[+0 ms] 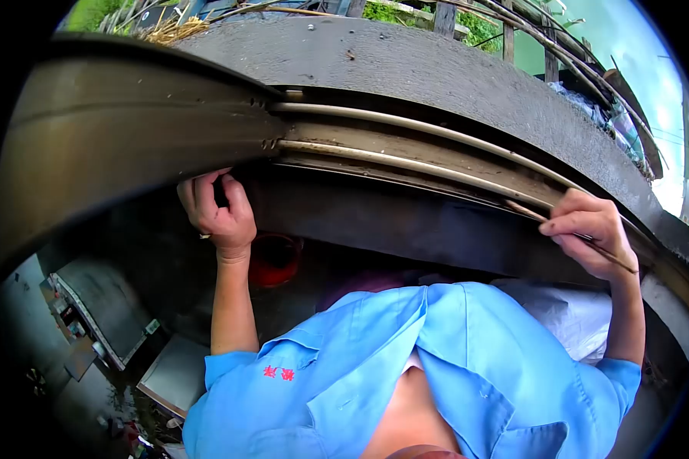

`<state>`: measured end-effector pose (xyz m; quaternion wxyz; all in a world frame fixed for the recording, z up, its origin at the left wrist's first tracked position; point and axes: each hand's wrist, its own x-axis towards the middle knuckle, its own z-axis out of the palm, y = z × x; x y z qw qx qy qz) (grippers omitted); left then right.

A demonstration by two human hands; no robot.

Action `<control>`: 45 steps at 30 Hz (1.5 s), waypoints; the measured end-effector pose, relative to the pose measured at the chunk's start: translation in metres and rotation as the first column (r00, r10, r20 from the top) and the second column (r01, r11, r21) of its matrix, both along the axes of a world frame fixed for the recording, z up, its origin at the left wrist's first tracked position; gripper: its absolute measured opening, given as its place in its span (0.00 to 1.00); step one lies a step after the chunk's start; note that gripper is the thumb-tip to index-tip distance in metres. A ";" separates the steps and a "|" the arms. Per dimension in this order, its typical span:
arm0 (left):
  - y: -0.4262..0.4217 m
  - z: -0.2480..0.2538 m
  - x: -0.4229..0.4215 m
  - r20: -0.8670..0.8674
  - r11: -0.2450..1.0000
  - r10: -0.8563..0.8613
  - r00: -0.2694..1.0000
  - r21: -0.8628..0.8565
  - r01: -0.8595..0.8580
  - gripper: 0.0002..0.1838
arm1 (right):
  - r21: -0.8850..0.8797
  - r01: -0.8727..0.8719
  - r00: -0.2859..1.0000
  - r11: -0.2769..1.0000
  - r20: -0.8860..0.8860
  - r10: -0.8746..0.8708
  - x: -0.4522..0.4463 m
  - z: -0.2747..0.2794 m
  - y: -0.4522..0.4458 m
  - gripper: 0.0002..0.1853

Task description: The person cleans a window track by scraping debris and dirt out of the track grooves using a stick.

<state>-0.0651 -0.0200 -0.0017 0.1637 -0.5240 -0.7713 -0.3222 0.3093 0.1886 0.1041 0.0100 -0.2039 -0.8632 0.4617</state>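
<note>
A thin brown stick (526,210) is pinched between the thumb and fingers of my right hand (593,229). The stick's tip touches the lower edge of the window track (413,157), which has two pale raised rails, with dirt specks between them. At the left, my left hand (218,213), with a ring on one finger, is curled at the lower edge of a wide brown window frame (138,111). Its fingertips are partly hidden against that edge.
Beyond the track runs a grey concrete sill (360,53), with branches (582,65) and plastic bags (624,126) outside. A red bucket (275,260) stands below, behind my left forearm. A white bag (566,317) lies by my right arm; a table (103,306) is at lower left.
</note>
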 end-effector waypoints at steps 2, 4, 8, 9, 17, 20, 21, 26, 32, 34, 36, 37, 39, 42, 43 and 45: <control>0.000 0.001 -0.001 -0.004 1.000 -0.009 1.000 -0.007 0.009 0.07 | 0.089 -0.086 0.992 0.992 -0.082 0.093 -0.024 -0.011 -0.006 0.10; 0.000 0.001 -0.002 -0.012 1.000 -0.011 1.000 -0.016 0.010 0.07 | 0.187 -0.157 0.962 0.970 -0.193 0.193 -0.064 -0.021 -0.016 0.08; -0.002 -0.001 -0.004 -0.012 1.000 -0.006 1.000 -0.027 0.005 0.07 | 0.019 -0.222 0.920 0.975 -0.326 0.216 -0.116 -0.031 -0.017 0.05; -0.002 -0.001 -0.005 -0.014 1.000 0.002 1.000 -0.021 -0.003 0.07 | -0.076 -0.239 0.925 0.968 -0.322 0.203 -0.111 -0.028 -0.006 0.05; -0.001 -0.001 -0.002 0.023 1.000 -0.008 1.000 0.001 0.008 0.07 | -0.018 -0.172 0.953 0.985 -0.257 0.162 -0.098 -0.020 -0.010 0.05; -0.001 0.000 -0.005 0.004 1.000 -0.014 1.000 -0.010 0.014 0.07 | -0.143 -0.193 0.954 0.971 -0.259 0.151 -0.117 -0.026 -0.008 0.06; -0.003 0.000 -0.006 -0.004 1.000 -0.020 1.000 -0.017 0.020 0.07 | -0.112 -0.220 0.951 0.969 -0.248 0.187 -0.109 -0.024 -0.004 0.05; -0.004 -0.005 -0.005 0.015 1.000 -0.007 1.000 0.021 0.007 0.07 | -0.148 -0.181 0.982 0.972 -0.088 0.170 -0.089 -0.006 0.002 0.07; -0.004 -0.001 -0.005 -0.008 1.000 -0.002 1.000 -0.019 0.002 0.08 | -0.127 -0.270 0.961 0.955 -0.099 0.258 -0.105 -0.007 0.005 0.07; -0.004 -0.003 -0.004 0.006 1.000 0.014 1.000 -0.006 -0.014 0.08 | -0.211 -0.222 0.971 0.952 0.038 0.235 -0.089 0.003 0.010 0.07; -0.004 -0.002 -0.002 0.018 1.000 -0.001 1.000 0.019 0.001 0.07 | -0.177 -0.221 0.975 0.959 -0.033 0.219 -0.094 -0.003 0.008 0.07; -0.004 -0.003 -0.002 0.019 1.000 -0.004 1.000 0.019 0.003 0.07 | -0.138 -0.216 0.973 0.967 -0.111 0.201 -0.097 -0.007 0.005 0.08; -0.004 -0.003 -0.005 0.005 1.000 -0.017 1.000 0.005 0.017 0.07 | -0.106 -0.211 0.973 0.972 -0.123 0.198 -0.113 -0.009 -0.004 0.08; -0.003 0.000 -0.005 -0.019 1.000 -0.015 1.000 -0.009 0.015 0.07 | -0.166 -0.233 0.970 0.958 -0.104 0.218 -0.099 -0.006 0.004 0.07; -0.003 0.000 -0.004 -0.016 1.000 -0.013 1.000 -0.011 0.013 0.07 | -0.198 -0.219 0.975 0.956 -0.074 0.208 -0.092 -0.002 0.007 0.05; -0.003 -0.001 -0.001 0.021 1.000 0.003 1.000 0.013 -0.003 0.07 | -0.215 -0.210 0.974 0.954 0.034 0.222 -0.093 0.001 0.008 0.08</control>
